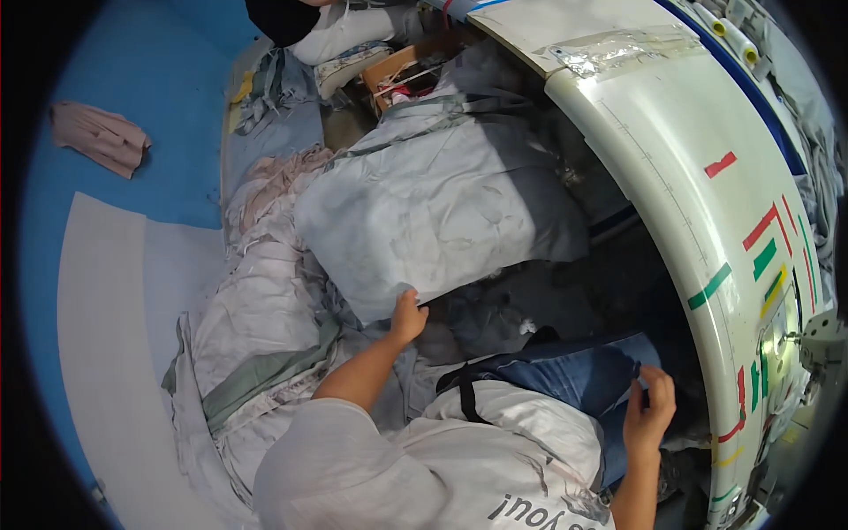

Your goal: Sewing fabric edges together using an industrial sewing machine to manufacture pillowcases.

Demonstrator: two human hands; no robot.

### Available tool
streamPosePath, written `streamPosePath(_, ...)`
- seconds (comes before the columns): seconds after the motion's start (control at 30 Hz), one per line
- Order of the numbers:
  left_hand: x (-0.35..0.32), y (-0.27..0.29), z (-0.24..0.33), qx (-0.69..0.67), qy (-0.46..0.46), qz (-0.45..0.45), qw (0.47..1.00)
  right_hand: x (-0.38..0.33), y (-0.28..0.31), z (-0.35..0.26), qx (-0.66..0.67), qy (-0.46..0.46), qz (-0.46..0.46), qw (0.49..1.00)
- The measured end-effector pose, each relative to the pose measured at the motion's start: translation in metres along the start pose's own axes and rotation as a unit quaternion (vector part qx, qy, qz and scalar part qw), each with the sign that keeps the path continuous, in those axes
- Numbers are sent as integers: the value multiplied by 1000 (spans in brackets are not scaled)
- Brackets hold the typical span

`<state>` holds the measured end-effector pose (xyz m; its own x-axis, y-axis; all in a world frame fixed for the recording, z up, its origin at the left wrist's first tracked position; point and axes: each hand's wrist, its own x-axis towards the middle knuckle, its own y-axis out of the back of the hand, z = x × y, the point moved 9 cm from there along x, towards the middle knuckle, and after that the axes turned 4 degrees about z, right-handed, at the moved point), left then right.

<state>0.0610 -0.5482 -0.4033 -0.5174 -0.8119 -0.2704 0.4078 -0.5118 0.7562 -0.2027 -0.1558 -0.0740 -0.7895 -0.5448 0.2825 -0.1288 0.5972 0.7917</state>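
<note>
A large pale grey-white fabric piece (433, 203), flat and lightly creased like a pillowcase, spreads out in front of me. At its near edge my left hand (409, 319) is closed, pinching the cloth with the thumb on top. My right hand (650, 409) is above my jeans, close to the table's edge. Its fingers are loosely bent and apart from the thumb, with nothing visible in them. More white cloth (256, 309) lies bunched to the left, with a grey-green strip (265, 375) across it.
A white sewing table (654, 150) with coloured tape marks curves along the right, part of a machine (821, 344) at its edge. Pink cloth (102, 137) lies on the blue floor (177, 53). At the far side are a brown box (397, 66) and another person's white sleeve (353, 37).
</note>
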Motion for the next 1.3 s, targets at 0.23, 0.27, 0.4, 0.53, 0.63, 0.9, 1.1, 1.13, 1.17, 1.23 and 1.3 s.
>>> streamPosePath(0.23,81,4,180,85,-250,83,961,43,8,4,-41,-81,-22,996)
streamPosePath(0.27,101,-4,201,77,-267,96,956,40,11,4,-48,-67,-13,997)
streamPosePath(0.4,190,-19,290,77,-314,136,936,20,39,5,-112,-49,30,992)
streamPosePath(0.53,280,-29,331,219,-261,147,929,-1,84,-3,-152,-81,105,979)
streamPosePath(0.63,342,-47,334,348,-241,161,892,11,107,-4,-192,-121,158,961)
streamPosePath(0.9,373,-60,273,344,-171,-2,923,52,106,13,-237,-130,132,954)
streamPosePath(1.1,233,-6,280,178,-316,17,932,87,85,-6,-206,-43,107,972)
streamPosePath(1.13,221,-5,269,161,-321,13,933,86,82,-1,-184,-46,107,976)
streamPosePath(1.17,211,-7,262,162,-316,9,935,83,80,-1,-184,-46,101,977)
streamPosePath(1.23,193,-10,270,164,-327,49,930,79,71,8,-181,-90,58,978)
streamPosePath(1.3,180,-13,285,138,-324,45,935,79,65,8,-173,-85,49,980)
